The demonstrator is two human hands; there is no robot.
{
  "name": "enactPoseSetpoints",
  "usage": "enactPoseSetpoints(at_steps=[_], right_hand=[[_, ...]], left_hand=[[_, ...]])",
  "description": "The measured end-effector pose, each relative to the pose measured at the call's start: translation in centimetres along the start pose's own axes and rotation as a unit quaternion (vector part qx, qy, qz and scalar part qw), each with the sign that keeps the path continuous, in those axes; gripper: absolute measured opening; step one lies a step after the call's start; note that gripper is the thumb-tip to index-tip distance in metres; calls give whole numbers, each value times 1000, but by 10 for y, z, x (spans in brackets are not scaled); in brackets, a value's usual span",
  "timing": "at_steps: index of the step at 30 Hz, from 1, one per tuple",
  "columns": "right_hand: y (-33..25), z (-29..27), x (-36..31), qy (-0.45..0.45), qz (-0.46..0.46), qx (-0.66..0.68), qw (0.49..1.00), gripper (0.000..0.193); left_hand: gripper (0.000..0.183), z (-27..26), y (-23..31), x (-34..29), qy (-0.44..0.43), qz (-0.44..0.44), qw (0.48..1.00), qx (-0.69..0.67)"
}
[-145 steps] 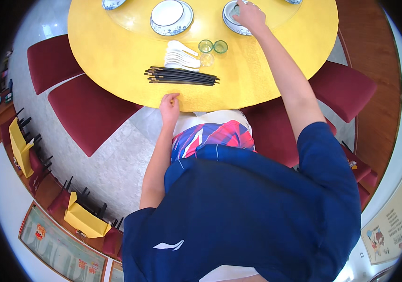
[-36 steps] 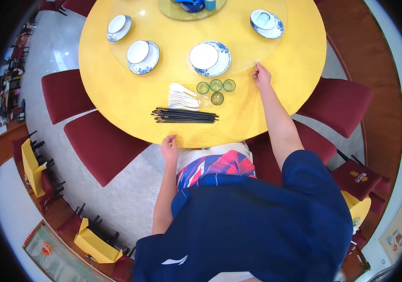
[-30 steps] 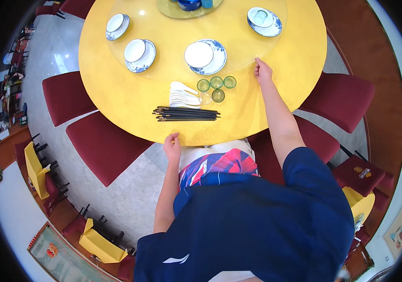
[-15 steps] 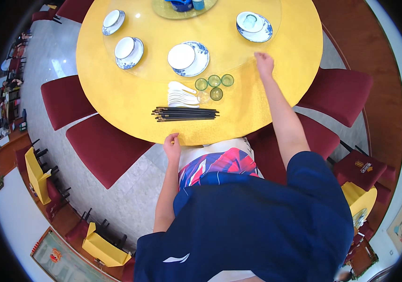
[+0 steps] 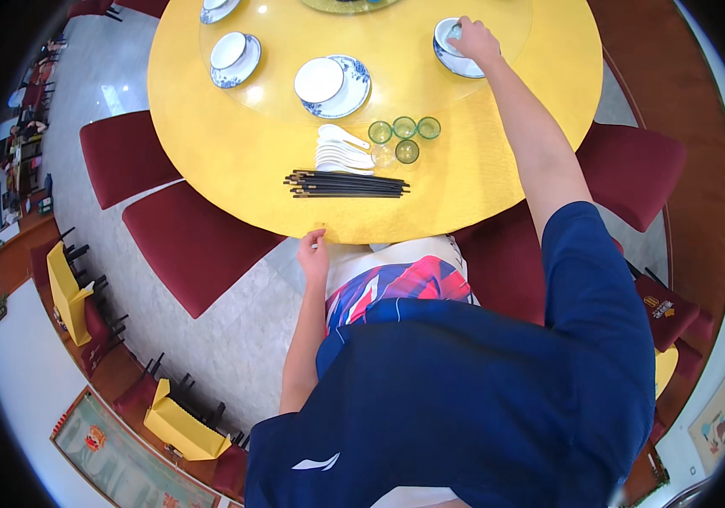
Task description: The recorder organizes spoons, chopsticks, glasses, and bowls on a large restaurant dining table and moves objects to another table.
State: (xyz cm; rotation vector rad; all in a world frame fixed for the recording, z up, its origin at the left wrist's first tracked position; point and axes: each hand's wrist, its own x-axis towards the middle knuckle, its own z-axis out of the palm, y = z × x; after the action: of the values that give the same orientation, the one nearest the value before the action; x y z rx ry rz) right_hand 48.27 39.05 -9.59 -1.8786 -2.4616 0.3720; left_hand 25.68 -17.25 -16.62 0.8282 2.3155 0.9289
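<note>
My right hand reaches over the far right of the round table, its fingers closed on a small clear glass. That glass stands in a white bowl set on a blue-patterned plate; the fingers hide part of both glass and bowl. My left hand stays low at the table's near edge, fingers curled in, with nothing visible in it. Between the hands lie a bundle of black chopsticks, a stack of white soup spoons and several upright drinking glasses, mostly green-tinted.
A white bowl on a patterned plate sits mid-table, with another bowl farther left. The yellow tablecloth carries a clear turntable. Dark red chairs ring the table, one close on my right.
My right hand has moved forward from the turntable's edge to the glass in the right-hand bowl and closed on it. The view has shifted slightly; my left hand stays by the table edge.
</note>
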Motion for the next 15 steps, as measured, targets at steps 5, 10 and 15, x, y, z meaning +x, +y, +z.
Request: enactPoseSetpoints(at_steps=[5,10,15], right_hand=[[3,-1,2,19,45,226,973,61],[28,-3,-75,48,49,875,479,32],[27,21,-194,65,122,867,479,32]], left_hand=[[17,-7,-5,-11,7,-29,1000,-7],[18,0,-2,-8,-3,-48,999,-25],[17,11,-1,1,-26,-42,999,-13]])
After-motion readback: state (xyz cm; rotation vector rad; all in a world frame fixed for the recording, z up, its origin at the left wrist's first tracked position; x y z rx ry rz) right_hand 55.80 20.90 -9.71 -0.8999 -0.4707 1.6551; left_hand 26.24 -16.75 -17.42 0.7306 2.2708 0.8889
